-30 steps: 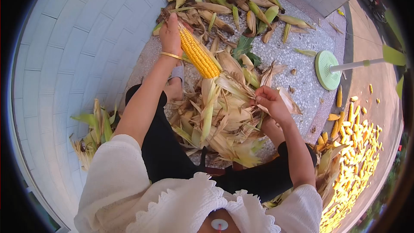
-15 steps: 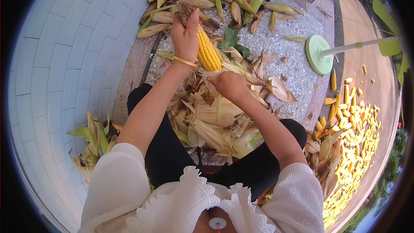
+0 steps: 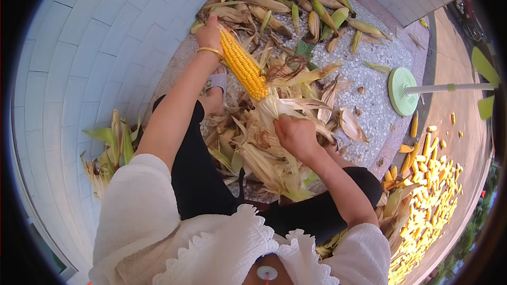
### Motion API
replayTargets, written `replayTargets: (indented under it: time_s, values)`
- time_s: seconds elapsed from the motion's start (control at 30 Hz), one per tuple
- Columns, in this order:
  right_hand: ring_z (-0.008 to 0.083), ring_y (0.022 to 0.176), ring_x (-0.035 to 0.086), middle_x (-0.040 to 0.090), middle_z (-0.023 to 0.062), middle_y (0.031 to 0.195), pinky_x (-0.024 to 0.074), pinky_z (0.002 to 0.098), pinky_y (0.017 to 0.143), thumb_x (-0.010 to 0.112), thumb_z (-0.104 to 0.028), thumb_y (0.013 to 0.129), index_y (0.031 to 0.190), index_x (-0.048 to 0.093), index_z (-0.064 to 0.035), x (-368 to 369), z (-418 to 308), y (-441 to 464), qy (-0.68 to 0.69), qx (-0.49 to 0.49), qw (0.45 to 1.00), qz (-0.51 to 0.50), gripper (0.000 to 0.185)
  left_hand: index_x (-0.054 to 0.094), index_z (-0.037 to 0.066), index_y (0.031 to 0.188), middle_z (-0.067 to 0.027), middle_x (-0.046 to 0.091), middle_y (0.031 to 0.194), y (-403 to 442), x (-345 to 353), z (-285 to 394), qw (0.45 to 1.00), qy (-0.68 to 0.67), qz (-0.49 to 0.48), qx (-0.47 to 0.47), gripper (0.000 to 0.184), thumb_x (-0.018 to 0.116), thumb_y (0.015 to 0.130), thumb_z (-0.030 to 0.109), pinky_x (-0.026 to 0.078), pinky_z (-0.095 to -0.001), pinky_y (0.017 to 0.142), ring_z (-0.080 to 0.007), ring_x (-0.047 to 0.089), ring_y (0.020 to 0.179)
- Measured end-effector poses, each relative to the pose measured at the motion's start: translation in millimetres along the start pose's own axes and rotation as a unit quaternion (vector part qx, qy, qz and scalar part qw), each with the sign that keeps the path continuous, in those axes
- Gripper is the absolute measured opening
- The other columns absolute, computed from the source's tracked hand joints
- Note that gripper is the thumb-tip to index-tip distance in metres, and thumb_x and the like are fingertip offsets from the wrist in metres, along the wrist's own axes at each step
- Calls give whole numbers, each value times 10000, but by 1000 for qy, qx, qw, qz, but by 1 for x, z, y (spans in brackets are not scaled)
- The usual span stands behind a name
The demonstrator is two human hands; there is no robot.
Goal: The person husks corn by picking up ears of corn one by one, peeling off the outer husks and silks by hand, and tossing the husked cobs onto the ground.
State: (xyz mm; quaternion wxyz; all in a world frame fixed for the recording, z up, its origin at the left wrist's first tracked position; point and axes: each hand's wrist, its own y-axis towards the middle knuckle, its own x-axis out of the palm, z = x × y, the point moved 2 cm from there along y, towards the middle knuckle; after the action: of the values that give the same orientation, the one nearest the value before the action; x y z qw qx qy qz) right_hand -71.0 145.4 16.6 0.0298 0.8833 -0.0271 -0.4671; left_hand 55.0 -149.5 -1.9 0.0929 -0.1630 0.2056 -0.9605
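Observation:
A bare yellow corn cob (image 3: 244, 66) slants between my two hands. My left hand (image 3: 209, 36), with a yellow bangle at the wrist, is closed round its upper end. Pale husk (image 3: 268, 106) is folded back at the cob's lower end, and my right hand (image 3: 297, 136) grips it there in a closed fist. Brown silk (image 3: 288, 71) and loose husk leaves hang to the right of the cob. Below my hands, a heap of dry, stripped husks (image 3: 259, 153) lies between my legs.
Unpeeled corn ears (image 3: 322, 13) are piled at the back on the speckled floor. A fan with a round green base (image 3: 403, 92) stands at the right. Beyond it, many bare cobs (image 3: 430, 195) cover the ground. A tiled wall (image 3: 79, 74) runs along the left.
My left hand has moved left along with the cob's upper end. My right hand has shifted down and right with the husk, and more of the cob and silk now shows.

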Motion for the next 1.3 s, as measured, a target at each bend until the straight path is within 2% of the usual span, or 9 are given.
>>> replayTargets:
  time_s: [0.27,0.37,0.5,0.67,0.77,1.0,1.03,1.17,1.3]
  values:
    - [322,682,601,605,162,815,484,389,588,622,-189,831,926,518,-20,1,-2,-17,-25,27,997,-74,220,510,-6,860,-96,569,671,-21,22,-22,973,120,-119,156,372,587,902,355,470,-303,559,-176,564,585]
    - [343,933,575,547,223,1072,484,380,767,656,-189,803,1141,463,22,0,-11,10,39,-31,999,15,442,514,25,821,-63,573,675,-32,36,-34,934,179,-142,275,316,571,919,320,482,-295,549,-158,572,606]
    - [395,1168,462,405,275,1301,417,396,943,733,-272,733,1344,261,84,10,9,35,-95,10,989,117,849,518,23,838,-70,583,683,-74,48,-17,961,109,-203,153,318,568,921,326,495,-303,560,-171,588,613]
    - [324,1096,532,494,236,1247,410,392,951,805,-272,633,1332,273,106,16,51,51,83,264,961,10,956,539,19,832,-100,612,725,-86,50,0,957,15,-268,108,353,544,929,358,527,-347,619,-208,620,666]
    - [194,845,615,645,127,923,479,323,768,780,-27,591,978,606,79,19,67,60,581,254,772,-45,438,540,14,863,-108,617,735,-75,47,6,958,-6,-269,103,352,528,938,357,525,-354,646,-224,619,693]
    - [192,782,629,654,88,915,508,325,729,730,62,604,1020,595,43,15,56,66,591,299,749,9,437,511,22,1062,-111,601,920,-58,35,1,964,49,-261,28,432,524,924,432,467,-393,830,-205,576,915]
    - [212,744,631,653,117,853,501,332,694,755,-37,595,958,605,72,17,62,67,516,317,795,33,408,510,33,1087,-104,590,936,-65,32,-8,972,149,-181,-13,462,529,914,460,449,-396,867,-200,562,952]
    - [275,720,631,644,173,785,488,357,672,789,-213,563,891,607,88,2,32,68,189,312,930,38,482,530,65,1065,-52,585,908,-99,31,-51,951,103,-274,-96,362,634,873,354,480,-340,798,-169,582,872]
    - [305,748,628,646,206,816,487,355,705,791,-274,569,907,592,89,7,39,69,385,218,892,97,534,542,66,1027,-24,589,919,-109,39,-51,951,12,-297,-84,274,683,846,216,500,-303,730,-138,591,820]
